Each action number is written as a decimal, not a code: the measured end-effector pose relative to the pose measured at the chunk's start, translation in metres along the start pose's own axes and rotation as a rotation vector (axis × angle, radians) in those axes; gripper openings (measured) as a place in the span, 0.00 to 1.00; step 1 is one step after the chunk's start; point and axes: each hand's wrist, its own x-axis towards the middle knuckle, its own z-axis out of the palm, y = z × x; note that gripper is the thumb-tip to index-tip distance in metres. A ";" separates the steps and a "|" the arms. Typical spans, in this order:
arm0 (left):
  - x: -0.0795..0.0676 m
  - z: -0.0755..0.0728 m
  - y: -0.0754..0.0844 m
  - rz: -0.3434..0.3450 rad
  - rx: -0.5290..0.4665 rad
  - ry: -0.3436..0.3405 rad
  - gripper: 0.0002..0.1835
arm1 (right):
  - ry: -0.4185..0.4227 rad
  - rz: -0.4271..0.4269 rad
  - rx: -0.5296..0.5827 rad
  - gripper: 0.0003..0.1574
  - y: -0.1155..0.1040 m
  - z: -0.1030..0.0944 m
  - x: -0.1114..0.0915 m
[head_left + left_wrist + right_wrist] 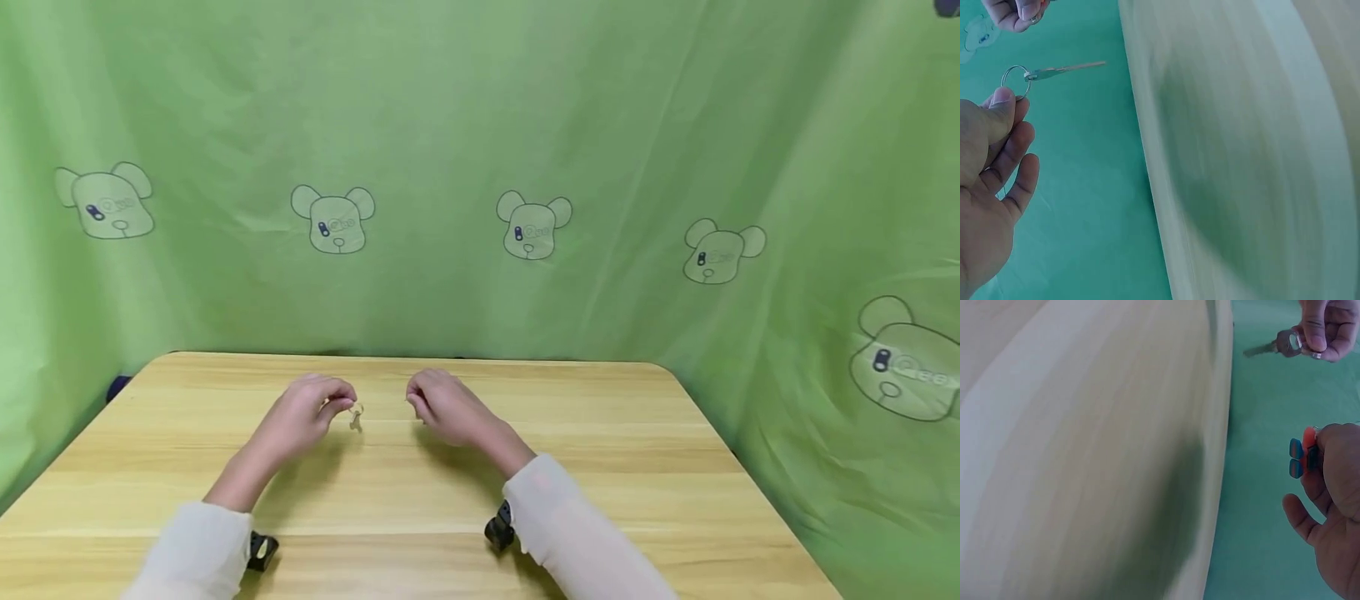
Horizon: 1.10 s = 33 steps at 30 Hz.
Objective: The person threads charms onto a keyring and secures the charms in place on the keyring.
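My left hand pinches a thin metal key ring between thumb and forefinger, its other fingers loosely bent. From the ring hangs one metal key, pointing down over the table; the right wrist view shows its round head and toothed blade. A short distance to the right, my right hand pinches a small orange and blue-black trinket with two blue-edged lobes. Its exact kind I cannot tell. In the head view, the fingers hide that trinket. Both hands are raised above the tabletop with a gap between them.
Beneath the hands lies a light wood-grain table with rounded far corners. Green curtain cloth printed with bear heads hangs behind it and at the sides. Black wrist cameras sit by the pale sleeves.
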 end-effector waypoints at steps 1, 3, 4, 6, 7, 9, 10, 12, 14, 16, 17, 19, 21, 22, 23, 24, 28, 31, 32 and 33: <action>0.002 0.003 0.002 0.000 -0.011 0.001 0.02 | 0.004 -0.002 0.002 0.09 0.001 -0.001 -0.002; 0.004 0.008 0.005 0.003 -0.027 0.004 0.02 | 0.011 -0.005 0.016 0.08 0.001 -0.004 -0.006; 0.006 0.011 0.007 0.003 -0.034 0.004 0.02 | 0.014 -0.005 0.027 0.08 0.001 -0.005 -0.008; 0.008 0.016 0.011 0.006 -0.048 0.001 0.02 | 0.019 0.001 0.055 0.07 0.001 -0.007 -0.012; 0.010 0.018 0.013 0.007 -0.054 0.001 0.01 | 0.025 0.004 0.072 0.07 0.001 -0.009 -0.014; 0.014 0.023 0.017 0.013 -0.073 0.001 0.01 | 0.046 0.002 0.099 0.06 0.003 -0.011 -0.018; 0.017 0.025 0.018 0.017 -0.083 0.000 0.01 | 0.059 0.004 0.109 0.06 0.004 -0.012 -0.020; 0.021 0.030 0.021 0.027 -0.106 0.004 0.02 | 0.089 0.004 0.132 0.05 0.006 -0.014 -0.024; 0.024 0.035 0.023 0.043 -0.138 0.008 0.02 | 0.116 0.008 0.155 0.06 0.008 -0.015 -0.027; 0.027 0.040 0.025 0.054 -0.169 0.010 0.02 | 0.134 0.028 0.193 0.06 0.010 -0.016 -0.031; 0.029 0.042 0.027 0.059 -0.181 0.013 0.02 | 0.143 0.036 0.217 0.06 0.011 -0.017 -0.033; 0.031 0.046 0.030 0.059 -0.205 0.016 0.02 | 0.162 0.051 0.253 0.06 0.012 -0.018 -0.036; 0.034 0.049 0.034 0.053 -0.224 0.018 0.02 | 0.179 0.063 0.282 0.06 0.012 -0.019 -0.039; 0.036 0.050 0.035 0.052 -0.229 0.021 0.02 | 0.189 0.063 0.288 0.06 0.012 -0.019 -0.040; 0.037 0.052 0.036 0.049 -0.238 0.022 0.02 | 0.199 0.064 0.292 0.06 0.012 -0.020 -0.041; 0.038 0.053 0.038 0.043 -0.246 0.021 0.02 | 0.209 0.064 0.292 0.05 0.012 -0.020 -0.042; 0.041 0.056 0.043 0.017 -0.273 0.009 0.02 | 0.227 0.063 0.284 0.04 0.013 -0.021 -0.044; 0.042 0.057 0.046 -0.013 -0.283 -0.001 0.03 | 0.221 0.054 0.267 0.04 0.013 -0.021 -0.044; 0.042 0.056 0.047 -0.020 -0.285 -0.004 0.03 | 0.218 0.047 0.258 0.04 0.013 -0.021 -0.044; 0.041 0.056 0.048 -0.029 -0.285 -0.006 0.03 | 0.215 0.042 0.245 0.04 0.013 -0.022 -0.044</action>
